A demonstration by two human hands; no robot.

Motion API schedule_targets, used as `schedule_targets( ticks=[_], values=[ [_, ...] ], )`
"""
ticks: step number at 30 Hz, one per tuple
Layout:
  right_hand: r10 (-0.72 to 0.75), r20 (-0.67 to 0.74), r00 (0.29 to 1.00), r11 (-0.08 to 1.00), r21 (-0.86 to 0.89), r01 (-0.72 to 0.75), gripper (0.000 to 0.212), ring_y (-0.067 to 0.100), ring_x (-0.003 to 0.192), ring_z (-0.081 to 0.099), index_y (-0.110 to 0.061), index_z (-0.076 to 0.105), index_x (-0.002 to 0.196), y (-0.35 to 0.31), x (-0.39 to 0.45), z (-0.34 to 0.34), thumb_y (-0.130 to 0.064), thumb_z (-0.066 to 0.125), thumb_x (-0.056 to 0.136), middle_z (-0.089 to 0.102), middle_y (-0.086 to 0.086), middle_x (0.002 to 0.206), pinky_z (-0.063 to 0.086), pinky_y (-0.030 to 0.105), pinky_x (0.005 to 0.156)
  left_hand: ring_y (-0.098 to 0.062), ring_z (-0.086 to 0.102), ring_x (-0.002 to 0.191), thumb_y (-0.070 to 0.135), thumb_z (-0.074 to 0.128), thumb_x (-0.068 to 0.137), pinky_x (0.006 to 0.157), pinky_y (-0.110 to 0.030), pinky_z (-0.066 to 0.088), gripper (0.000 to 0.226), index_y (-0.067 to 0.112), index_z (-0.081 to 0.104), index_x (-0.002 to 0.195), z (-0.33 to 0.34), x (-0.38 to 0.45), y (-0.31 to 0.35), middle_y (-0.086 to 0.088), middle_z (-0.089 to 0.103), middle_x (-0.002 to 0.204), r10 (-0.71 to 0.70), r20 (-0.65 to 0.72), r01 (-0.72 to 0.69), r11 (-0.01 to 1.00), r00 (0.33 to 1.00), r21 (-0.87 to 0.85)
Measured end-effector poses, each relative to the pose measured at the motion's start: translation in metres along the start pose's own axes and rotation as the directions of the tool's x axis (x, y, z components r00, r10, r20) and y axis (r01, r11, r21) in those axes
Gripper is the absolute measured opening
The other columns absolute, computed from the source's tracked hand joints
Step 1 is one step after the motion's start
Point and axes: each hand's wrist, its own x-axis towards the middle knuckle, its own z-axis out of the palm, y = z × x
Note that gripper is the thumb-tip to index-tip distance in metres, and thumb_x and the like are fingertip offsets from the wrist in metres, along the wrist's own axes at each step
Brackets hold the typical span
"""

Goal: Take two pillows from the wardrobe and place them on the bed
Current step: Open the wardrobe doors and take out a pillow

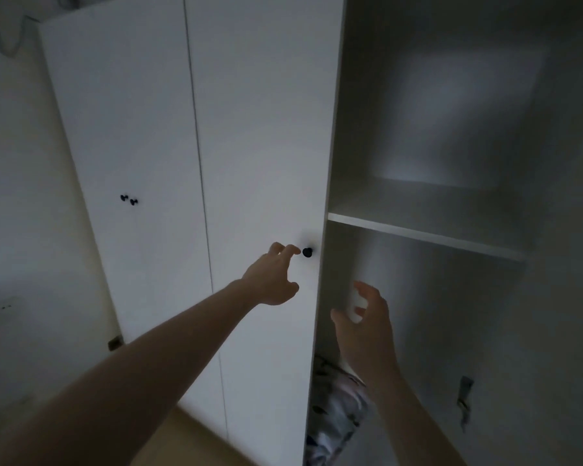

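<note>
Our left hand (272, 276), fingers spread and holding nothing, reaches for the closed wardrobe door's black knob (307, 252). Our right hand (367, 326) hovers spread beside the open compartment. Patterned bedding (334, 412), perhaps a pillow, lies low inside; nothing taken yet.

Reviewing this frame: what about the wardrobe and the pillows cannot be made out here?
- Patterned bedding low in the wardrobe: head view, partly behind the door edge and the right hand; whether it is pillows, or how many, is unclear.
- Wardrobe floor: cut off by the bottom edge.
- Bed: not in view.
- Left hand at the black knob: contact unclear through blur and dim light.
</note>
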Motion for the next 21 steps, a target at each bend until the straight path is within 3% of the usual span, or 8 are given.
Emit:
schedule_targets(
  ticks=[4,10,13,17,21],
  values=[
    [0.005,-0.02,1.0,0.995,-0.096,-0.007,0.06,0.015,0.126,0.051,-0.028,0.043,0.147,0.006,0.024,0.005,-0.017,0.067,0.094,0.041,-0.008,0.145,0.05,0.047,0.107,-0.032,0.057,0.114,0.021,0.067,0.084,0.083,-0.035,0.051,0.072,0.025,0.035,0.148,0.018,0.048,-0.007,-0.006,0.026,0.155,0.066,0.056,-0.065,0.998,0.996,-0.017],
    [0.072,0.02,0.997,0.971,-0.23,-0.065,0.065,0.015,0.122,0.05,-0.03,0.043,0.148,0.016,0.038,0.01,-0.018,0.071,0.09,0.044,-0.002,0.146,0.053,0.048,0.103,-0.03,0.057,0.117,0.019,0.07,0.084,0.093,-0.04,0.056,0.071,0.019,0.036,0.147,0.047,0.09,-0.018,-0.004,0.037,0.149,0.079,0.108,-0.072,0.995,0.991,-0.073],
    [0.09,0.008,0.996,0.955,-0.283,-0.084,0.063,0.012,0.11,0.052,-0.031,0.044,0.146,0.019,0.042,0.009,-0.019,0.072,0.09,0.048,-0.001,0.134,0.054,0.04,0.099,-0.026,0.059,0.111,0.018,0.069,0.084,0.09,-0.037,0.056,0.061,0.017,0.043,0.14,0.055,0.094,-0.017,-0.002,0.046,0.141,0.099,0.048,-0.092,0.986,0.994,-0.139],
    [0.076,0.021,0.997,0.95,-0.306,-0.066,0.062,0.01,0.107,0.052,-0.028,0.046,0.145,0.025,0.048,0.015,-0.017,0.071,0.09,0.045,-0.004,0.139,0.048,0.029,0.093,-0.022,0.062,0.104,0.02,0.069,0.083,0.086,-0.036,0.057,0.053,0.021,0.048,0.132,0.057,0.066,-0.025,0.003,0.052,0.134,0.083,-0.08,-0.099,0.969,0.993,-0.226],
    [0.09,0.069,0.994,0.957,-0.282,-0.067,0.06,0.012,0.109,0.055,-0.028,0.049,0.143,0.038,0.045,0.031,-0.018,0.072,0.089,0.047,-0.006,0.142,0.049,0.031,0.092,-0.011,0.059,0.079,0.03,0.069,0.084,0.071,-0.029,0.052,0.039,0.03,0.049,0.117,0.047,0.008,-0.047,0.011,0.054,0.122,0.057,-0.2,-0.112,0.956,0.978,-0.273]
  ],
)
